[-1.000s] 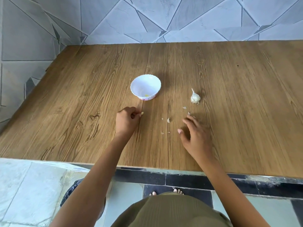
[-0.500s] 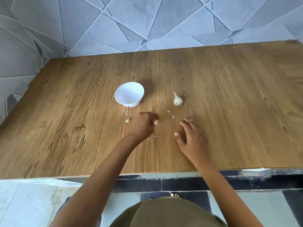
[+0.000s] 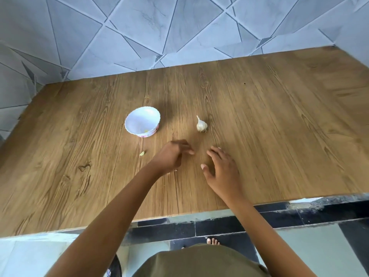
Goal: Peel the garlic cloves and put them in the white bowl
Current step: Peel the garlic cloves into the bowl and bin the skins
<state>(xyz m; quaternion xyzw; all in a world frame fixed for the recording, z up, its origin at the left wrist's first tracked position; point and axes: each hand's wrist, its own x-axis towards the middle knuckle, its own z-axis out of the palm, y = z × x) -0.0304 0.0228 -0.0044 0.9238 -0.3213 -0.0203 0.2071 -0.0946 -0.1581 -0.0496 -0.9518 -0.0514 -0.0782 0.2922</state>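
Left grip (image 3: 171, 155) blurred, fingers curled; cannot tell if holding anything. Right grip (image 3: 221, 170) released, spread over worktop (image 3: 279, 136). Garlic bulb (image 3: 201, 125) just beyond both, handy for next clove. White bowl (image 3: 139, 120) left of bulb. Small piece (image 3: 142, 153) lies near bowl, clove or peel unclear.

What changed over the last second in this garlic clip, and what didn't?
The left hand let go of a small pale piece, now lying on the table near the white bowl, and moved right toward the right hand. The right hand, bowl and garlic bulb stayed put.
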